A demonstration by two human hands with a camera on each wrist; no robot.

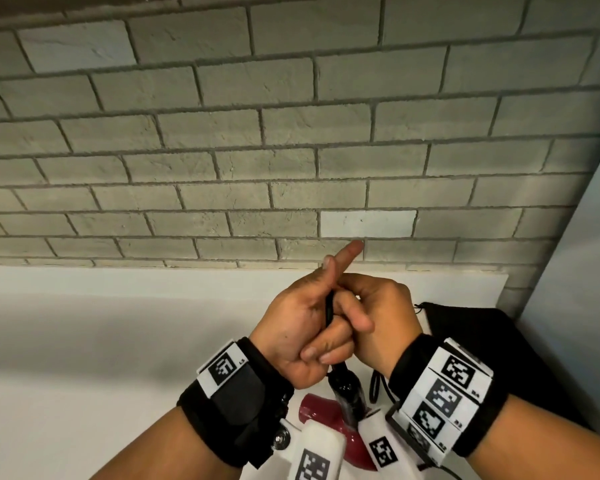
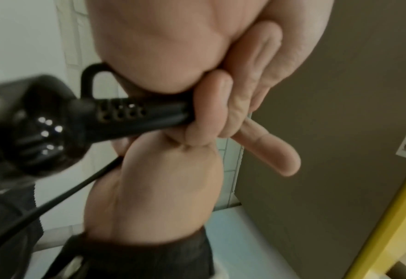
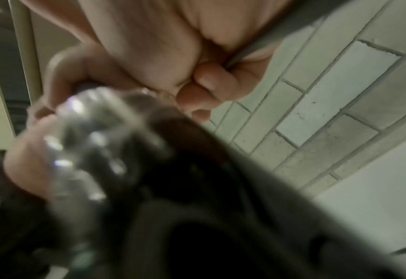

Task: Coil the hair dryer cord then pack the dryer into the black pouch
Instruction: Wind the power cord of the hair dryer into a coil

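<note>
**Gripping the cord at the dryer's handle end**

Viewing from the head camera, I see both hands raised together above the white table, in front of a grey brick wall.

1. Hair dryer: the body is dark red with a glossy black handle. It hangs below the hands, largely hidden by the wrist-mounted cameras. In the left wrist view the handle end is black, with a ribbed strain relief and a small hanging loop beside it.

2. Cord: black and round. A short run passes between the two hands. A thinner length trails down and away in the left wrist view, and a loop of it shows under the right wrist in the head view.

3. Left hand: the lower fingers curl round the cord just above the handle end; the index finger points out straight toward the wall.

4. Right hand: the fingers are curled, closed on the cord against the left hand.

5. Black pouch: it lies flat on the table to the right, behind the right wrist, apart from the dryer.

The right wrist view is heavily blurred; I can make out only a dark glossy shape close to the lens and the brick wall beyond.
</note>
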